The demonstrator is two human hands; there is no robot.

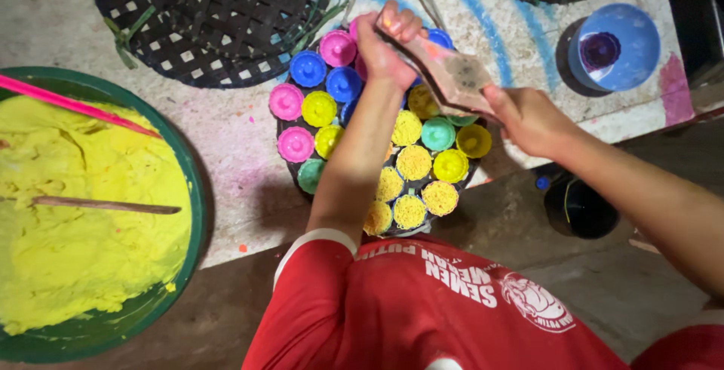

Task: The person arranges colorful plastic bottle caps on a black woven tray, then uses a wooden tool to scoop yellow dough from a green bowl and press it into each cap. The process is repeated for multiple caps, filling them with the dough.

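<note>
My left hand [386, 38] and my right hand [528, 117] each grip one end of a flat, stained wooden board [452, 76]. I hold it tilted just above a round dark tray [289, 169] packed with small cup moulds. The far moulds are pink [337, 48], blue [308, 67] and yellow [319, 108], and they stand upside down. Several near moulds [414, 162] are filled to the brim with yellow crumbly mixture. My left forearm crosses the tray and hides part of it.
A green basin [197, 211] at left holds yellow dough [83, 211], a pink stick [75, 104] and a wooden stick [105, 205]. Dark woven trays [211, 15] lie at the back. A blue bowl [615, 46] stands far right, with a dark pot [579, 208] below it.
</note>
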